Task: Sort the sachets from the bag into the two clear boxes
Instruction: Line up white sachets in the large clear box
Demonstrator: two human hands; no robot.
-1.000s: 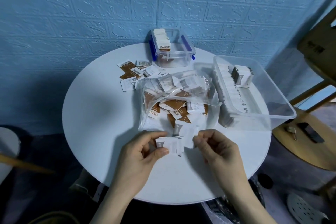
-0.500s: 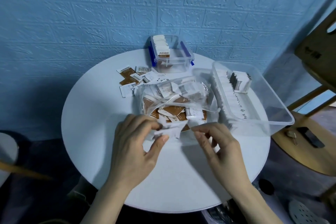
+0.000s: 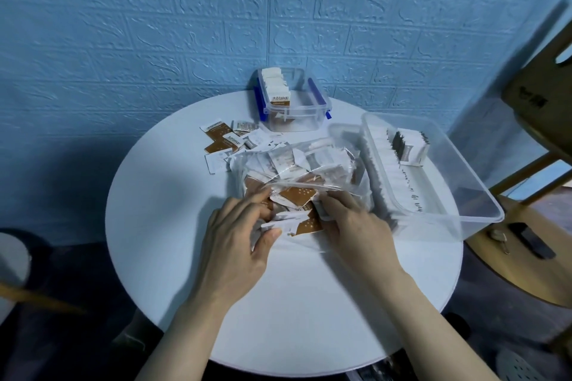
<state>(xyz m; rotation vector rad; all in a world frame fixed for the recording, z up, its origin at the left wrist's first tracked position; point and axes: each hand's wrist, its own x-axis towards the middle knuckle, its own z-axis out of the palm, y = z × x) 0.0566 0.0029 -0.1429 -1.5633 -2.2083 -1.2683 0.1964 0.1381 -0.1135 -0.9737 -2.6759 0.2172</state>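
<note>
A clear plastic bag (image 3: 297,170) of white and brown sachets lies open in the middle of the round white table (image 3: 173,201). My left hand (image 3: 238,241) holds a few white sachets (image 3: 278,223) between thumb and fingers at the bag's mouth. My right hand (image 3: 356,226) reaches into the mouth, its fingertips curled around a white sachet. A small clear box with blue clips (image 3: 309,114) stands at the back with white sachets in a row. A large clear box (image 3: 464,195) at the right holds rows of sachets.
Loose brown and white sachets (image 3: 226,142) lie scattered left of the small box. A wooden chair (image 3: 532,108) stands close on the right, past the table edge. The blue brick-patterned wall runs right behind the table.
Both hands have moved forward from the table's near part to the bag's mouth. The left hand still holds its white sachets, and the right fingers are now among the sachets in the bag.
</note>
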